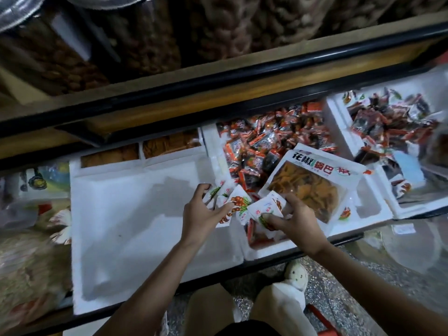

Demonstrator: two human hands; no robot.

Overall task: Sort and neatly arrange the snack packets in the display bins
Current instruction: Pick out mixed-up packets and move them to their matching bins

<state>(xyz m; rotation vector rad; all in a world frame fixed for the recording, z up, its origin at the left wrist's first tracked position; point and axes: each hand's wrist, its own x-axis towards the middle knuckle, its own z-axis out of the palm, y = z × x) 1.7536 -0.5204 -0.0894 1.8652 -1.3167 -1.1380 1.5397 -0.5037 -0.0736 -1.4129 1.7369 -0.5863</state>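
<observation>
My left hand point(202, 209) grips a bunch of small white snack packets point(238, 202) printed with red berries, over the wall between two white foam bins. My right hand point(294, 220) pinches more of the same white packets point(265, 208) just to the right. A large white bag of orange crisps point(312, 183) lies tilted across the middle bin point(211, 141), on top of several small red-and-black packets point(266, 141). The wide foam bin point(135, 214) under my left arm holds nothing visible.
Another foam bin point(339, 117) at the right is heaped with red and dark packets. Two narrow compartments point(140, 151) behind the wide bin hold orange snacks. Bagged goods point(26, 267) lie at the left. A dark shelf rail point(218, 81) runs above. Speckled floor lies below.
</observation>
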